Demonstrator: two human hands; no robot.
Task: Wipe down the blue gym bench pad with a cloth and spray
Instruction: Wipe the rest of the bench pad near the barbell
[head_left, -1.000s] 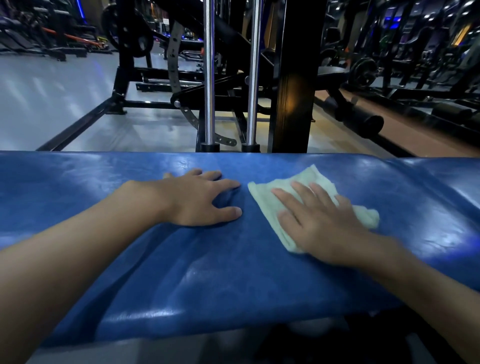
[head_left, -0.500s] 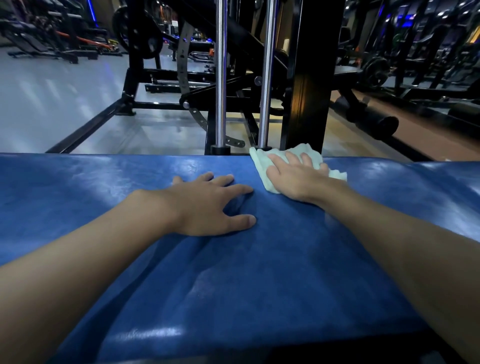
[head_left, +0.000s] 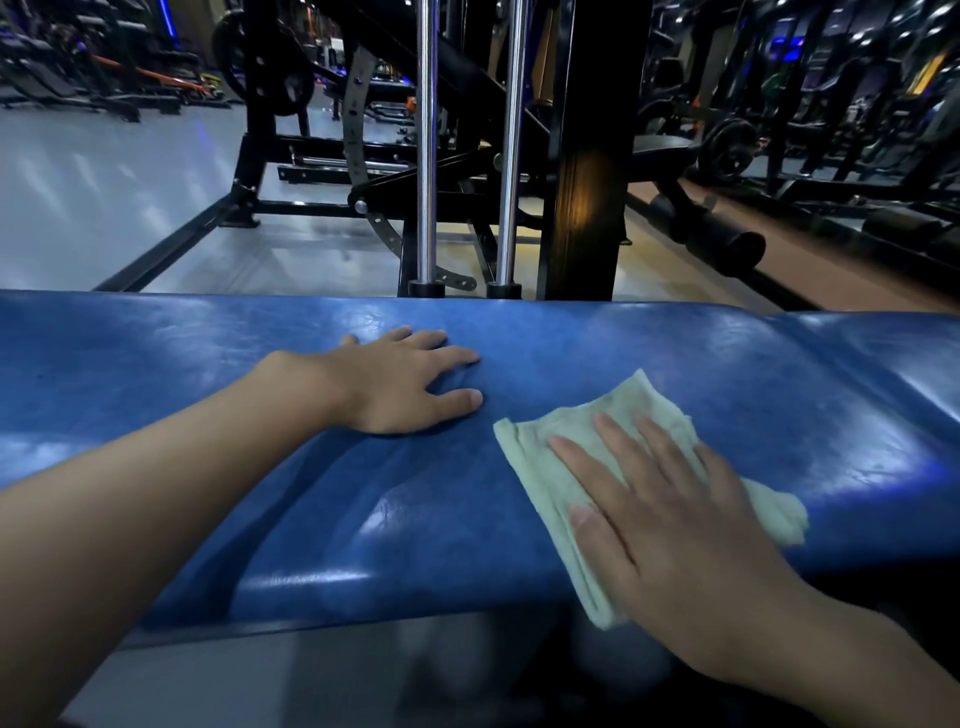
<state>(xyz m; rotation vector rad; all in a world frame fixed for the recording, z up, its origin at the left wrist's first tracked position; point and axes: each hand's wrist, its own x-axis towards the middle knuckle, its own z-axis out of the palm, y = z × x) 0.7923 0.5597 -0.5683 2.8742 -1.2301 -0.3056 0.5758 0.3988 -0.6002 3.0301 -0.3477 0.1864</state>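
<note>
The right hand (head_left: 670, 525) pressed flat, fingers straight, on a pale green folded cloth (head_left: 550, 467) near the front edge of the glossy blue padded worktop (head_left: 395, 519). The left hand (head_left: 400, 384) rested beside it with fingers spread wide, holding nothing.

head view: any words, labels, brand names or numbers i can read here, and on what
None can be read.
The blue bench pad and the cloth show no print.
The black upright and the hole-punched adjuster strip show no legible marks.
Any labels on the machines further back are too dark and blurred to read.
</note>
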